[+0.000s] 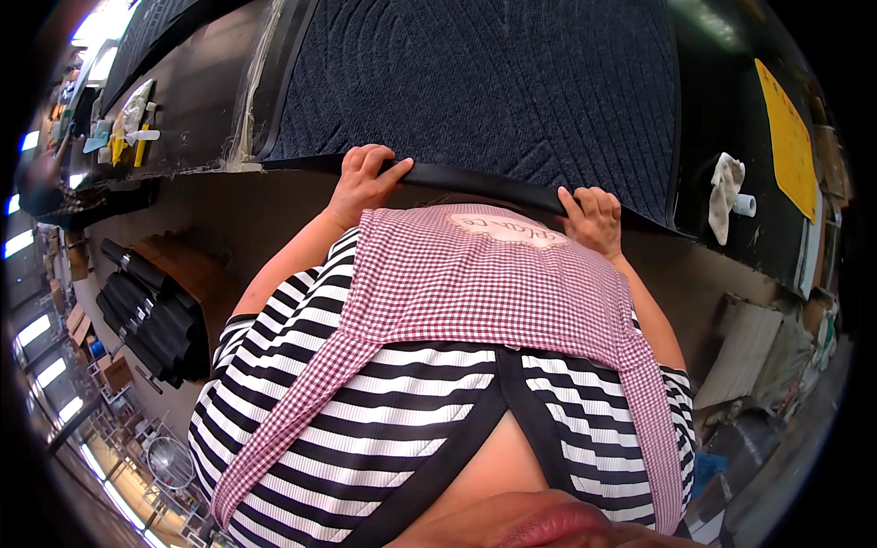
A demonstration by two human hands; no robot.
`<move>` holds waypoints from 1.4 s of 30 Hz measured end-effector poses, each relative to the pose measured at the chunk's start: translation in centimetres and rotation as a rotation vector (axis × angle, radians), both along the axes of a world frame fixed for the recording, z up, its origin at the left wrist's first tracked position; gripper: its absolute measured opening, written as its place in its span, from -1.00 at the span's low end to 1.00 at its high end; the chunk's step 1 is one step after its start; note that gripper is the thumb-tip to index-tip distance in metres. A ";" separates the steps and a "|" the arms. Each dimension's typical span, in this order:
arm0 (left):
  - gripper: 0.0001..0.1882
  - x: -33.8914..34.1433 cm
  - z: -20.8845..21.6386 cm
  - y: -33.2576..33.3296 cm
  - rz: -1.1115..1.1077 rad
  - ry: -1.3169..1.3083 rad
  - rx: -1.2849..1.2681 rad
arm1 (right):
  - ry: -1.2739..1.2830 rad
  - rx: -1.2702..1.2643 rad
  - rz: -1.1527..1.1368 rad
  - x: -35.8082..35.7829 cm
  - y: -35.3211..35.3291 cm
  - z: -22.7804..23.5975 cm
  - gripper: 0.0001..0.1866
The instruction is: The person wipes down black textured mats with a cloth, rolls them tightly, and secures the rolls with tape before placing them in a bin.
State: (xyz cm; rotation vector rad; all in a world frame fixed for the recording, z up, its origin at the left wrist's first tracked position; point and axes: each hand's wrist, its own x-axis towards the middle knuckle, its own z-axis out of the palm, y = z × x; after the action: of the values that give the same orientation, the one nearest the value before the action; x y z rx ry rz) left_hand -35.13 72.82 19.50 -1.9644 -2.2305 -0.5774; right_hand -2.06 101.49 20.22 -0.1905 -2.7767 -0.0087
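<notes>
A dark blue mat (475, 91) with ribbed, curved lines lies on the black worktable. Along its near side runs a smooth black border (484, 185), which hangs over the table's front edge. My left hand (370, 183) is closed on this border toward the left, with the thumb pointing inward along it. Farther right, my right hand (592, 219) grips the same border near the mat's right corner, its fingers curled over the top. The underside of the border and parts of the fingers are hidden.
On the table's right lie a whitish glove or cloth (726, 196), a small white roll (744, 205) and a yellow sheet (787, 137). Yellow-handled tools (140, 137) rest at the left. Below them stands a carton with black rolled strips (151, 315). Another person's dark sleeve (110, 201) shows far left.
</notes>
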 end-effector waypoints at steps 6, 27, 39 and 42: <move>-0.53 -0.2 1.0 0.7 -0.009 0.017 -0.106 | -0.014 -0.138 -0.039 0.0 -0.3 -0.7 -0.61; -0.70 -1.7 7.4 6.3 0.354 -0.547 -0.720 | -0.646 -0.907 -0.542 -4.4 3.9 4.2 -0.65; -0.71 0.1 8.7 5.7 0.501 -0.638 -0.876 | -0.808 -0.900 -0.636 -5.8 1.5 7.2 -0.70; -0.81 -0.1 7.5 4.2 0.419 -0.663 -0.803 | -0.742 -0.957 -0.557 -3.6 3.3 3.3 -0.71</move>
State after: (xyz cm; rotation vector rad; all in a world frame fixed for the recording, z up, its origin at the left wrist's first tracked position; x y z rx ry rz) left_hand -35.24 77.05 27.05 -1.5615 -3.6118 -0.3152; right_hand -5.62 104.77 23.49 -1.4227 -3.0232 1.3474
